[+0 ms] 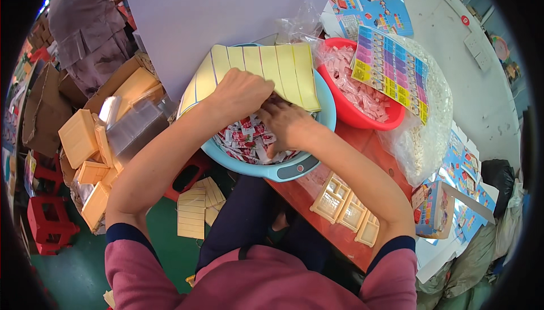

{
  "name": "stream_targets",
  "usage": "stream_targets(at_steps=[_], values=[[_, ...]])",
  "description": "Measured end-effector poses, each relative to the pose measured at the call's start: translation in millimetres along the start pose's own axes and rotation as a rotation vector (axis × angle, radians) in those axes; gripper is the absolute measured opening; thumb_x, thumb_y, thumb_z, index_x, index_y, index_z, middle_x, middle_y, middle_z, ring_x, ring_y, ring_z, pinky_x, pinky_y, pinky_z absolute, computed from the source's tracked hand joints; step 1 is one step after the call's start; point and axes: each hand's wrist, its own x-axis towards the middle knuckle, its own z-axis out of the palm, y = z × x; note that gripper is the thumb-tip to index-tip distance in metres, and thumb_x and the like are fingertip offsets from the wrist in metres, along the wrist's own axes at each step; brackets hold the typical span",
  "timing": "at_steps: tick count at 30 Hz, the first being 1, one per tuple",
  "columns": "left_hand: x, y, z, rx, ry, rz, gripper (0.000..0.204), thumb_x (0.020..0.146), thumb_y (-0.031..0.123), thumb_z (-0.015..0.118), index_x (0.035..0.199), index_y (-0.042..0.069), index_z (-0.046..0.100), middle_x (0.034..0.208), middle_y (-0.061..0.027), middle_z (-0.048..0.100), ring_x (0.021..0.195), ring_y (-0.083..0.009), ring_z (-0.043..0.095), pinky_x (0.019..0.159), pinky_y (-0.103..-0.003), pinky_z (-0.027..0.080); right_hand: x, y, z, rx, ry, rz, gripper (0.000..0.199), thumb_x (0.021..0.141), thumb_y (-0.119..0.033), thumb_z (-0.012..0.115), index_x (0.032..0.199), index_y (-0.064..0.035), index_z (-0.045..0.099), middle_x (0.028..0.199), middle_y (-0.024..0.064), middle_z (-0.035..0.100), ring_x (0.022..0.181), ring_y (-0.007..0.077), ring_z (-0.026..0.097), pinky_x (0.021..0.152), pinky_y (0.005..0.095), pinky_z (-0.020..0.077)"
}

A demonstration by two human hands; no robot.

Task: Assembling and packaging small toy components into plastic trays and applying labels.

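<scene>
Gathering packets [249,137], apparently, you are resting a spread right hand [290,126] there, left hand [242,92] grip unverifiable, next likely needing a firm pinch.

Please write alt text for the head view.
Bare left hand and right hand over a round light blue plastic basin of red and white packets, partly covered by a yellow striped sheet. At right, a red plastic bowl of pink pieces.
</scene>
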Motion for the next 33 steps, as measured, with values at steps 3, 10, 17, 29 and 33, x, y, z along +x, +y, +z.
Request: stream_targets(at_steps=[3, 10, 17, 29, 33], values=[[-13.4, -0.2, 2.9, -0.020, -0.261, -0.090, 0.014, 0.079, 0.020, 0.057, 0.077, 0.006, 0.055, 0.076, -0.0089, 0.061, 0.074, -0.0304, 0.062, 0.057, -0.042, 0.046, 9.6, -8.7, 9.6, -0.101, -0.080, -0.092, 0.057, 0.070, -0.028, 0.069, 0.117, -0.0005, 0.052, 0.105, 0.0179, 0.058, 0.105, 0.0278, 0.056, 0.083, 0.0382, 0.0477], [-46.9, 5.4, -10.7, -0.237, 0.221, -0.015, 0.022, 0.079, 0.020, 0.063, 0.089, 0.001, 0.061, 0.091, -0.0124, 0.063, 0.080, -0.0294, 0.062, 0.063, -0.040, 0.050, 1.5, 11.9, 25.0, 0.013, 0.160, -0.145, 0.013, 0.074, -0.012, 0.057, 0.079, -0.0045, 0.067, 0.072, 0.0122, 0.065, 0.072, 0.0265, 0.066, 0.064, 0.0403, 0.0513], [-63.4, 39.5, -32.4, -0.812, 0.277, -0.357, 0.026, 0.084, 0.010, 0.059, 0.108, 0.000, 0.058, 0.091, -0.0165, 0.064, 0.077, -0.0292, 0.064, 0.065, -0.036, 0.052, -32.0, 24.2, -27.3, 1.249, 0.030, 0.485, 0.019, 0.082, -0.012, 0.066, 0.096, -0.0006, 0.067, 0.080, 0.0050, 0.067, 0.064, 0.0090, 0.061, 0.054, 0.0238, 0.0509], [-17.2, 69.7, 4.8, -1.989, -0.026, -0.868, 0.029, 0.090, 0.016, 0.057, 0.110, -0.005, 0.053, 0.100, -0.0132, 0.062, 0.083, -0.0212, 0.065, 0.069, -0.032, 0.058, -49.3, 9.0, -20.5, 1.825, 0.305, 0.588, 0.031, 0.094, -0.030, 0.051, 0.110, -0.0038, 0.058, 0.097, 0.0040, 0.063, 0.082, 0.0111, 0.060, 0.065, 0.0246, 0.0520], [-12.0, 72.3, 8.1, -1.958, -0.076, -0.865, 0.026, 0.090, 0.015, 0.057, 0.107, -0.004, 0.054, 0.098, -0.0127, 0.062, 0.082, -0.0216, 0.065, 0.067, -0.032, 0.058, -66.3, 20.7, -16.4, 1.623, 0.438, 0.656, 0.033, 0.094, -0.029, 0.051, 0.110, -0.0023, 0.060, 0.092, 0.0032, 0.062, 0.076, 0.0096, 0.056, 0.062, 0.0230, 0.0457]])
